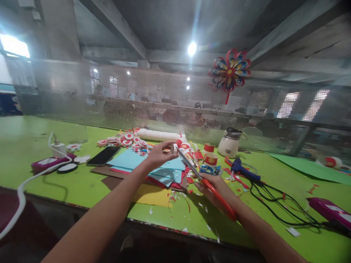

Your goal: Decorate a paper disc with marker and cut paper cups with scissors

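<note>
My left hand point(159, 154) pinches a small piece of white paper point(174, 148) above the green table point(78, 183). My right hand point(215, 188) grips red-handled scissors point(209, 184), whose blades point(187, 159) point up and left and meet the paper piece. Below them lies a stack of light blue, red and yellow paper sheets point(142, 164), with paper scraps point(181, 196) scattered near the front edge.
A black phone point(103, 155), a white charger with cable point(58, 148) and a magenta box point(47, 163) lie at left. Red-white paper discs point(123, 140), a white roll point(160, 135), a glue bottle point(209, 155), a blue glue gun point(244, 170), a white kettle point(230, 142). A paper pinwheel point(230, 71) hangs on the mesh.
</note>
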Demonstrator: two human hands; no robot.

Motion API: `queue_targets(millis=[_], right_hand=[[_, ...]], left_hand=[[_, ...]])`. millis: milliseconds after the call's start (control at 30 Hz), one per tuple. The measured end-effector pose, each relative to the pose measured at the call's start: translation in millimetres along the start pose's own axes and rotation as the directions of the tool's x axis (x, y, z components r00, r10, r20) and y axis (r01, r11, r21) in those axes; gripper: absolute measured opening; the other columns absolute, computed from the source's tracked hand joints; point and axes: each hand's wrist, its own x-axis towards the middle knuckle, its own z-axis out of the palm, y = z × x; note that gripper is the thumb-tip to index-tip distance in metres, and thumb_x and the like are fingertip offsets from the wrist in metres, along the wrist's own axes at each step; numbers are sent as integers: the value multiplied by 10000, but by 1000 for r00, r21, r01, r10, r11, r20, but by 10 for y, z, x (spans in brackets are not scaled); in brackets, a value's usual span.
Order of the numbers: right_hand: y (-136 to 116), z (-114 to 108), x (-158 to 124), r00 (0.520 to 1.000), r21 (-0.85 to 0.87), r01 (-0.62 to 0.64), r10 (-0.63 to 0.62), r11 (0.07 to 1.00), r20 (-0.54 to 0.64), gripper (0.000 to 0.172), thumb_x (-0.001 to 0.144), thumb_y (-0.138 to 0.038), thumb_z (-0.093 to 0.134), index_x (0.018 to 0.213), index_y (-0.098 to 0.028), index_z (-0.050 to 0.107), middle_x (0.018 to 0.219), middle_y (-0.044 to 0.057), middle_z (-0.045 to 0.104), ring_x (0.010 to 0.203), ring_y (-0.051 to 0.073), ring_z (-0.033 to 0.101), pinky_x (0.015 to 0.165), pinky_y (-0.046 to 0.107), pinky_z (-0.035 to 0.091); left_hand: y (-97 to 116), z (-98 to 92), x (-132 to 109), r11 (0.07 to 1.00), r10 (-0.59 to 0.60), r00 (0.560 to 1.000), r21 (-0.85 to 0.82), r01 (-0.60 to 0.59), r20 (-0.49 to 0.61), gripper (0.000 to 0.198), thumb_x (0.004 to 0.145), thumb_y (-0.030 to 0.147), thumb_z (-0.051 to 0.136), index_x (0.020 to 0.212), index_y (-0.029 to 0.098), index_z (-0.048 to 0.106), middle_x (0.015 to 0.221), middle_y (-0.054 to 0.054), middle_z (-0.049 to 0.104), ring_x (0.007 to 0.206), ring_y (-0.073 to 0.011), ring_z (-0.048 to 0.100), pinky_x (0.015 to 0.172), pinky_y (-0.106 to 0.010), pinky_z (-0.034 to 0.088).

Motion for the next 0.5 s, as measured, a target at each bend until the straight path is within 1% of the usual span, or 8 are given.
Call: queue_targets(millis=[67, 200, 267, 333, 433, 500], right_hand=[[-8, 0, -3, 1000, -5, -1, 1, 1000, -8, 275, 846, -340, 487, 835, -140, 675, 665, 40, 626, 593, 168, 531, 574, 269, 408], [-12, -1, -10, 1000, -4, 1, -2, 1000, -17, 296, 855, -347, 485, 899, -140, 691, 681, 46, 647, 581, 169, 530, 571, 272, 411], [-9, 0, -14, 1000, -2, 5, -5, 1000, -16, 294, 861, -355, 485, 885, -146, 691, 665, 39, 638, 573, 166, 523, 566, 269, 408], [-4, 2, -17, 1000, -1, 9, -9, 1000, -16, 285, 860, -364, 494, 855, -153, 685, 647, 31, 623, 567, 164, 514, 560, 267, 403], [-1, -9, -25, 1000, 9, 3, -3, 1000, -13, 252, 855, -350, 509, 862, -161, 675, 651, 22, 611, 570, 161, 510, 561, 265, 404], [-8, -29, -29, 1000, 23, -1, 1, 1000, 0, 222, 858, -327, 511, 858, -166, 664, 668, 17, 611, 588, 158, 516, 570, 259, 409]], left_hand=[[7, 4, -4, 1000, -4, 1000, -6, 4, 6, 585, 655, 319, 795, 1192, 154, 630, 1055, -101, 714, 922, -207, 680, 855, -357, 547], [30, 5, -10, 1000, -3, 1000, -15, 4, 25, 573, 669, 318, 785, 1192, 147, 626, 1077, -108, 712, 923, -207, 684, 857, -358, 549], [37, 3, -12, 1000, 4, 999, -15, -3, 31, 572, 677, 318, 779, 1201, 149, 624, 1091, -112, 707, 930, -209, 682, 851, -357, 550], [41, 0, -12, 1000, 14, 999, -7, -13, 33, 573, 683, 321, 774, 1210, 153, 622, 1100, -113, 702, 936, -210, 679, 851, -356, 550], [46, -13, -12, 999, 30, 999, 16, -31, 32, 573, 698, 326, 762, 1223, 152, 613, 1108, -116, 695, 940, -208, 674, 847, -355, 550], [49, -28, -11, 998, 39, 999, 41, -40, 35, 569, 697, 318, 757, 1221, 151, 610, 1079, -110, 701, 917, -202, 676, 826, -350, 555]])
